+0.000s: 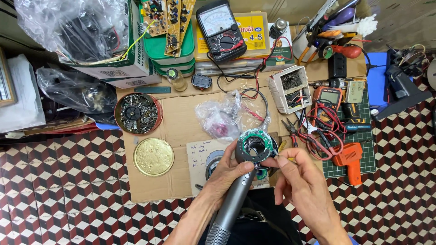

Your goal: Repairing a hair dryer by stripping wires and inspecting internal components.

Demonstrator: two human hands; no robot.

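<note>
Patterned floor tiles in red, black and white surround a flat sheet of cardboard point(181, 122) that serves as the work surface. The left hand point(229, 170) closes its grip around the grey handle of a hair dryer point(240, 181), which rises tilted from the lower middle of the view, its round head open toward the camera. A ring-shaped green circuit board point(257, 144) sits inside that open head. The right hand point(302, 181) has its grip narrowed to a pinch at the right rim of the head, thumb and forefinger touching the edge of the ring; what they pinch is too small to tell.

Under the dryer lies a sheet of paper with handwriting point(200, 159). To the left, a round tin of screws and small parts point(137, 113) stands just above its gold lid point(153, 157). A crumpled clear plastic bag point(222, 115) lies just beyond the dryer head. Farther back sits an analog multimeter point(221, 29), and to the right a digital multimeter point(328, 104) with red leads, pliers point(290, 129) and an orange tool point(349, 159) on a green cutting mat point(370, 136).
</note>
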